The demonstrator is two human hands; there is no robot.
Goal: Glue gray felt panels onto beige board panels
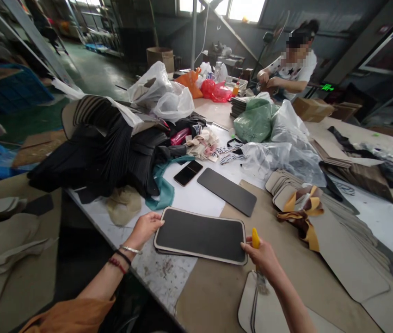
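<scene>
A flat black rectangular panel (pixel 199 235) with rounded corners and a beige rim is held level over the table's front edge. My left hand (pixel 147 227) pinches its left end between thumb and fingers. At the other end, my right hand (pixel 261 252) grips the panel's edge and also keeps a yellow-handled brush (pixel 255 237), bristles down. Under the panel a second dark edge shows; whether it is held too I cannot tell. Below the brush lie beige rounded pieces (pixel 248 300). Just beyond my hands is a plain dark board (pixel 227 190), with a phone (pixel 188 173) beside it.
Stacked black pieces (pixel 113 143) rise at the left, near teal cloth (pixel 163 185). Beige panels (pixel 342 240) fan out at the right under yellow-brown strips (pixel 303 210). Plastic bags (pixel 286 138) crowd the middle. Across the table a co-worker (pixel 293 69) handles something small.
</scene>
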